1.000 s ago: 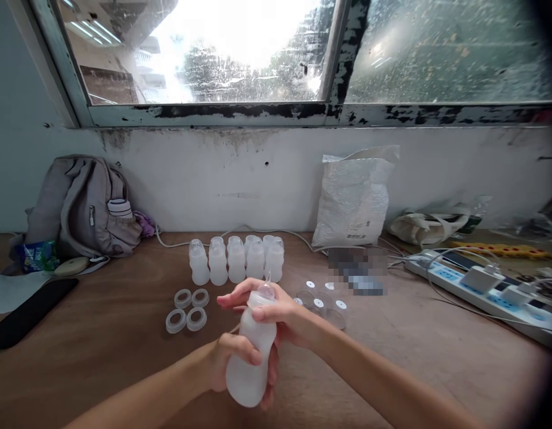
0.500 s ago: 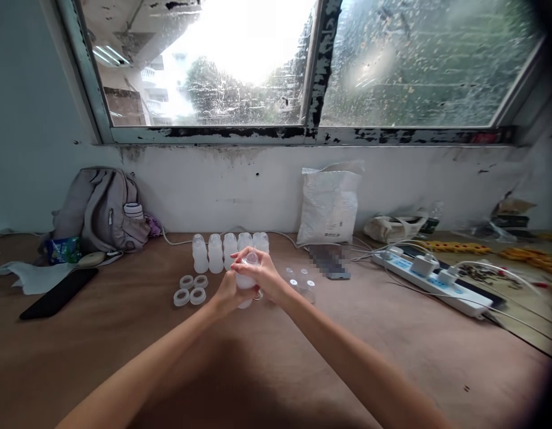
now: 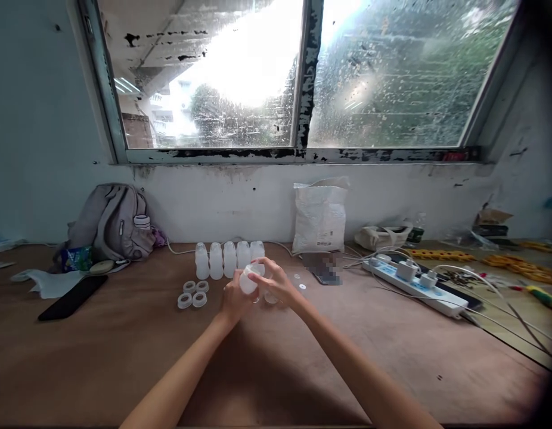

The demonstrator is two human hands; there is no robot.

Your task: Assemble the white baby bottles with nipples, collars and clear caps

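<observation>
A frosted white baby bottle (image 3: 246, 283) is held above the table, tilted with its top towards the right. My left hand (image 3: 235, 299) is wrapped round its body. The fingers of my right hand (image 3: 276, 280) close on the collar at its top; the teat cannot be made out. Behind my hands stands a row of several similar bottles (image 3: 216, 262), the rightmost partly covered by my fingers. Several translucent screw rings (image 3: 199, 299) lie to the left. Small white discs (image 3: 302, 286) and a clear round piece (image 3: 270, 298), partly hidden, lie to the right.
A white plastic bag (image 3: 319, 217) leans on the wall, with a phone (image 3: 326, 274) before it. The power strip (image 3: 414, 286) and its cables lie at right. A grey backpack (image 3: 117, 223) and a black flat case (image 3: 73, 298) are at left.
The bottle has tipped from nearly upright to a slant between my hands. My right hand has shifted from over the top to its right side. The camera view has shifted too.
</observation>
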